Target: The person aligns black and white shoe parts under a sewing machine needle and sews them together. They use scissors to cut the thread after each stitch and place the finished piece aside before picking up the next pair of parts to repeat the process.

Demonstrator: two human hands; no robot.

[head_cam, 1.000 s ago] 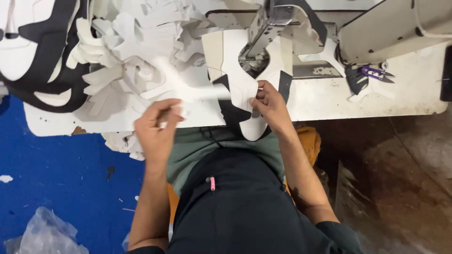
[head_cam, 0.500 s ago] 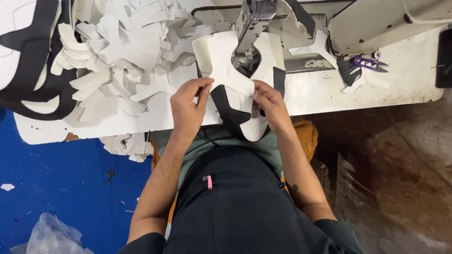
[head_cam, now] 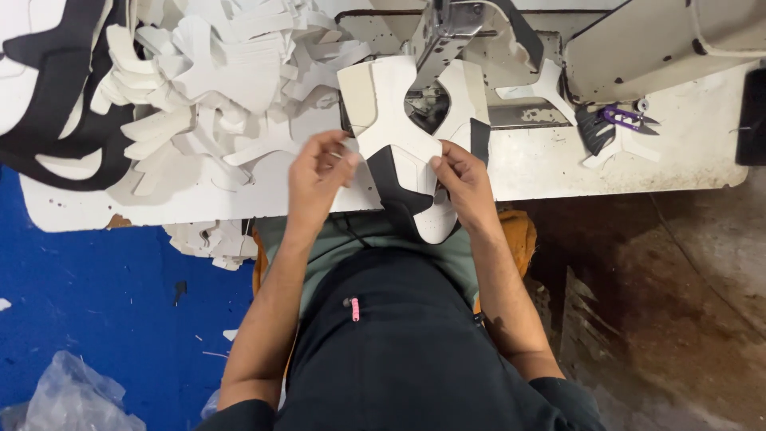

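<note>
Head view, looking down on a seated person at a sewing machine [head_cam: 479, 32]. The left hand [head_cam: 319, 172] and the right hand [head_cam: 464, 179] are holding a white shoe-upper piece [head_cam: 395, 120] with a black lining panel [head_cam: 395, 187] between them, at the near edge of the white table [head_cam: 558, 172]. The piece's far end is lying under the machine head; its near end is hanging over the table edge toward the lap. The left grip is pinching narrowly at the piece's left margin; the right grip is closing thumb and fingers on its right margin. A heap of white cut pieces [head_cam: 207, 88] is lying to the left, touching nothing in hand. Purple thread snips [head_cam: 626, 118] are resting well to the right. Judged risk: the two layers could be slipping out of register if either pinch loosens, and fingertips are sitting close to the needle area, where a sideways drift of the piece could be drawing them in.
</note>
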